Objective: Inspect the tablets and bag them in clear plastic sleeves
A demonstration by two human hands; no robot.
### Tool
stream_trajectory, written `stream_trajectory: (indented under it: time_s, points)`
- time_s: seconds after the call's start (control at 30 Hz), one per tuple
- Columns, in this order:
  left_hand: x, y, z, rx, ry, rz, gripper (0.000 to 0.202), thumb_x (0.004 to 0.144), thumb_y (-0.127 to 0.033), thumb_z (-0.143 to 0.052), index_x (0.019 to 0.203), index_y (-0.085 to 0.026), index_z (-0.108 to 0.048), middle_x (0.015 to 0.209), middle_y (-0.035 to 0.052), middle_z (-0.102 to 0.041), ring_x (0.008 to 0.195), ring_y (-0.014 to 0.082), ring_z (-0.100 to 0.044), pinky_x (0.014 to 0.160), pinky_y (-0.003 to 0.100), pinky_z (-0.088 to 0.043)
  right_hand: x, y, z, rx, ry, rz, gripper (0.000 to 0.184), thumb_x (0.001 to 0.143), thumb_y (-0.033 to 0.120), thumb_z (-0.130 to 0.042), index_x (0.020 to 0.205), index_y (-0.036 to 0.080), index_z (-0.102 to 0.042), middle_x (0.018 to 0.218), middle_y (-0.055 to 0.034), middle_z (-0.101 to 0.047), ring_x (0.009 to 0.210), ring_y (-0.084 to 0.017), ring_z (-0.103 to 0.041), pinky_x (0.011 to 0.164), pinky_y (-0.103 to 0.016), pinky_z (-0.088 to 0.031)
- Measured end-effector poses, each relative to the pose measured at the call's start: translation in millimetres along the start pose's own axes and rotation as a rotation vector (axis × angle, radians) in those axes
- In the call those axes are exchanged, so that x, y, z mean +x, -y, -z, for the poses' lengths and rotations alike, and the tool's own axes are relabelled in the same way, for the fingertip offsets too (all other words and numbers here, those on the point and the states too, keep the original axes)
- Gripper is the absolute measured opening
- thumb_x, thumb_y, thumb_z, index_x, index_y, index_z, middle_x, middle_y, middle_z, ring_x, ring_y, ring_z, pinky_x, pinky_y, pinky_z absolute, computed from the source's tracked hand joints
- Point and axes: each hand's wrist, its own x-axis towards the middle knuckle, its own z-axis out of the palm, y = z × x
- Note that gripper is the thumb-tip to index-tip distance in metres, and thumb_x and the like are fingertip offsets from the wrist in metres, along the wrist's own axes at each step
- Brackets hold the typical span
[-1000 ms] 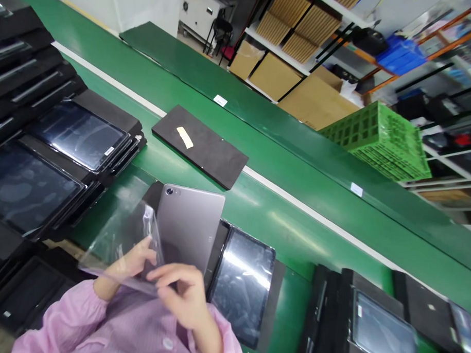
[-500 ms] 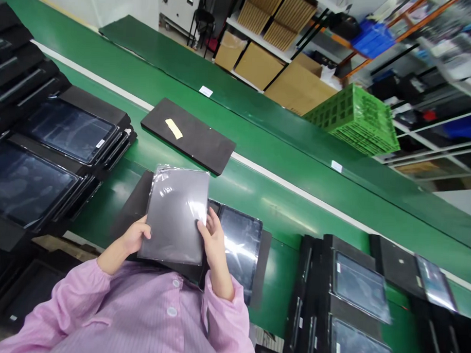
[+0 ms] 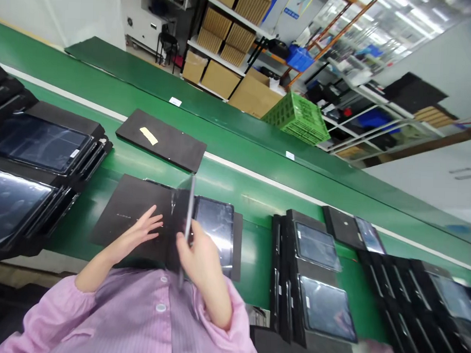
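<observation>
- Lower left of centre: left hand (image 3: 144, 230) open, fingers spread over the black foam tray (image 3: 116, 213), holding nothing
- Centre: bagged tablet (image 3: 189, 208) stands edge-on, right hand (image 3: 200, 258) clasping its lower part
- Probably stiff, slick in plastic, screen fragile; hold by the side edges

The edge-on tablet (image 3: 189, 206) hides both its faces.
</observation>
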Motion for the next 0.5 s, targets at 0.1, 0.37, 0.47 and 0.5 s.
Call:
stream_trajectory:
  time_s: [0.1, 0.37, 0.47, 0.5]
  points:
    - [-6.6, -12.2, -1.7, -0.087, -0.173, 0.049, 0.094, 0.077, -0.064, -0.066, 0.155, -0.025, -0.032, 0.151, 0.015, -0.049, 0.137, 0.0386, -0.047, 0.103, 0.049, -0.048, -11.1, -2.6, -23.0, 0.247, 0.162, 0.169, 0.053, 0.085, 0.034, -0.062, 0.135, 0.017, -0.06, 0.117, -0.0117, -0.07, 0.092, -0.023, -0.071, 0.077, -0.032, -0.057]
    - [12.6, -14.3, 52.7, 0.379, -0.654, -0.076, 0.085, 0.068, -0.051, -0.075, 0.141, -0.015, -0.051, 0.141, 0.0127, -0.059, 0.131, 0.0333, -0.054, 0.114, 0.043, -0.042, 7.8, -115.6, 12.6, 0.29, -0.398, -0.105, 0.049, 0.086, 0.04, -0.058, 0.126, 0.012, -0.064, 0.125, -0.0164, -0.066, 0.109, -0.026, -0.066, 0.095, -0.041, -0.054]
    - [23.2, -8.7, 58.1, 0.721, -0.661, -0.126, 0.074, 0.08, -0.053, -0.061, 0.143, -0.017, -0.05, 0.141, 0.0117, -0.059, 0.13, 0.0316, -0.055, 0.115, 0.044, -0.04, 15.2, -169.2, 36.4, 0.124, -0.564, -0.335, 0.063, 0.081, 0.038, -0.063, 0.134, 0.005, -0.056, 0.144, -0.0242, -0.051, 0.135, -0.032, -0.049, 0.111, -0.045, -0.04]
    - [24.8, -8.7, 55.3, 0.863, -0.679, -0.129, 0.071, 0.082, -0.053, -0.057, 0.143, -0.016, -0.051, 0.14, 0.0132, -0.059, 0.129, 0.0324, -0.056, 0.115, 0.045, -0.04, 15.4, -183.4, 40.3, 0.113, -0.546, -0.391, 0.063, 0.079, 0.039, -0.067, 0.13, 0.003, -0.058, 0.139, -0.0264, -0.053, 0.132, -0.034, -0.051, 0.11, -0.046, -0.04]
